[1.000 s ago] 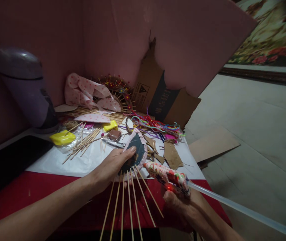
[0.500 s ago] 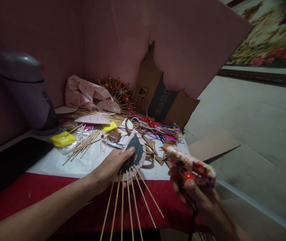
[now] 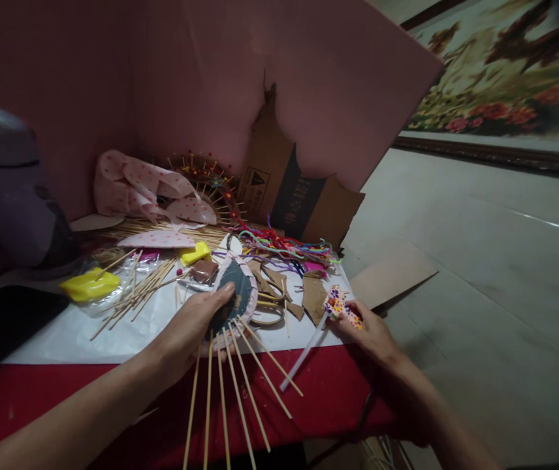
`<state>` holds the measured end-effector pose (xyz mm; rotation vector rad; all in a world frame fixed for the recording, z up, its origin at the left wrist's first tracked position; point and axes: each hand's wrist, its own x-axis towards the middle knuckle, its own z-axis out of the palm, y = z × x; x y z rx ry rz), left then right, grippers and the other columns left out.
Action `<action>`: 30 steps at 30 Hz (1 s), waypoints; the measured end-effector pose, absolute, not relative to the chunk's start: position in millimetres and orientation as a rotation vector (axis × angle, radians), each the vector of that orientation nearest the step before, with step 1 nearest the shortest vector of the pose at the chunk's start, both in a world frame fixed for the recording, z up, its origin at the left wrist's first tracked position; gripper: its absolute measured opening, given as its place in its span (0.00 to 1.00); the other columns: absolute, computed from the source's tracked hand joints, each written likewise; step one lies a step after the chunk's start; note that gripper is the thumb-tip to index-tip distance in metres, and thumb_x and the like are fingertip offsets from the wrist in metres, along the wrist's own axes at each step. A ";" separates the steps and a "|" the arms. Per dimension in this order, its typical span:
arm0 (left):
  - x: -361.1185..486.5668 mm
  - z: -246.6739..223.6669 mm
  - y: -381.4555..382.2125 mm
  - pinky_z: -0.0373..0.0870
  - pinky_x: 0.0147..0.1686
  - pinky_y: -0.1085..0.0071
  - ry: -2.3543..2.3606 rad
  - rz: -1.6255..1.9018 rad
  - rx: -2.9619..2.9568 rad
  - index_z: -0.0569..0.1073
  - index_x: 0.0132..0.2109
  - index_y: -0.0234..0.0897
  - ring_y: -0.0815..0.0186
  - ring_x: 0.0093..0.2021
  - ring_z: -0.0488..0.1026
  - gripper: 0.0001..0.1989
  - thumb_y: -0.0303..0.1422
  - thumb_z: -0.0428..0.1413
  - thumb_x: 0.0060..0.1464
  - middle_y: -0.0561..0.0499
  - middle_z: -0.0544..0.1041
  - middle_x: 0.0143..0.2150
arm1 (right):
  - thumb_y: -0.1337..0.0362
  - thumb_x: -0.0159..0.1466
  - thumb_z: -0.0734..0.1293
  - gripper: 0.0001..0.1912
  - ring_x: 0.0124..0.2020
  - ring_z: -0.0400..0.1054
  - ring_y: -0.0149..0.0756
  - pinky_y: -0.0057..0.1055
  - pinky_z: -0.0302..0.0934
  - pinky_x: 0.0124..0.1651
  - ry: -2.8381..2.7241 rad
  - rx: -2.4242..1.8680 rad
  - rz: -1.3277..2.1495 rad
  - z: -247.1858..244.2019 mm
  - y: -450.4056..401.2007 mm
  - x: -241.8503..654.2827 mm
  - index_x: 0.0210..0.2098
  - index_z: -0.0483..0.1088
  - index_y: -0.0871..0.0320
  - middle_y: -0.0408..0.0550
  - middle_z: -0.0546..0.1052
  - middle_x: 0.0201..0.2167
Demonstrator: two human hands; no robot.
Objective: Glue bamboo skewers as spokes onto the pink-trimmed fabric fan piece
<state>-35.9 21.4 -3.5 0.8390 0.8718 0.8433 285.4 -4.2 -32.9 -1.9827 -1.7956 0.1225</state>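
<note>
My left hand (image 3: 200, 321) pinches a half-round cardboard piece (image 3: 241, 294), dark on this side and edged with folded pink fabric, thumb on top. Several thin wooden sticks (image 3: 238, 401) fan out from its lower edge toward me, over the red cloth. At the table's right edge, my right hand (image 3: 370, 333) is closed round a glue gun (image 3: 341, 305) covered in a flowery pattern. A whitish glue stick (image 3: 303, 356) juts from the gun down to the left, near the ends of the outer sticks. Scissors (image 3: 267, 313) lie partly hidden behind the cardboard piece.
Loose sticks (image 3: 137, 294), yellow packets (image 3: 89, 285) and coloured pipe cleaners (image 3: 289, 245) lie on the white sheet. Behind them stand a decorated stick fan (image 3: 233, 196) and torn cardboard (image 3: 270, 156). A black flat object (image 3: 15, 320) and purple container (image 3: 10, 189) are at left.
My right hand has moved left and up to the table's edge and turned the glue gun, so its glue stick now shows. My left hand still holds the cardboard piece. The view has shifted right.
</note>
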 end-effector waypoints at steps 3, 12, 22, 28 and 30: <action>-36.1 -2.7 21.7 0.64 0.12 0.76 0.892 0.850 0.821 0.73 0.29 0.33 0.71 0.14 0.65 0.17 0.45 0.54 0.49 0.50 0.72 0.19 | 0.57 0.59 0.60 0.16 0.40 0.69 0.42 0.34 0.60 0.41 -1.860 -1.944 0.286 -33.2 -3.6 282.4 0.44 0.66 0.59 0.51 0.74 0.40; -36.1 -1.7 20.4 0.66 0.15 0.74 0.981 0.861 0.794 0.73 0.29 0.34 0.71 0.16 0.66 0.17 0.46 0.56 0.47 0.52 0.72 0.20 | 0.58 0.59 0.63 0.17 0.41 0.67 0.43 0.34 0.56 0.43 -2.117 -2.067 -0.262 2.8 -1.0 251.8 0.44 0.70 0.61 0.55 0.73 0.39; -34.7 -1.8 18.5 0.61 0.12 0.78 0.897 0.881 0.817 0.72 0.26 0.33 0.72 0.14 0.64 0.19 0.47 0.53 0.48 0.52 0.71 0.18 | 0.64 0.63 0.58 0.08 0.34 0.71 0.42 0.31 0.50 0.30 -2.371 -2.059 -0.205 -9.4 17.4 166.5 0.37 0.67 0.57 0.51 0.78 0.33; -35.2 -4.1 18.4 0.62 0.12 0.76 0.847 0.880 0.860 0.72 0.26 0.33 0.71 0.13 0.64 0.20 0.48 0.53 0.48 0.52 0.71 0.18 | 0.71 0.60 0.57 0.11 0.34 0.71 0.44 0.31 0.48 0.30 -2.338 -2.116 -0.139 -10.5 24.3 161.2 0.41 0.64 0.58 0.53 0.77 0.35; -35.6 -5.7 18.7 0.62 0.12 0.76 0.853 0.880 0.862 0.73 0.27 0.34 0.71 0.14 0.64 0.20 0.48 0.53 0.49 0.52 0.71 0.18 | 0.71 0.59 0.57 0.11 0.35 0.71 0.44 0.31 0.48 0.30 -2.312 -2.138 -0.114 -10.5 25.6 162.1 0.41 0.63 0.58 0.53 0.77 0.35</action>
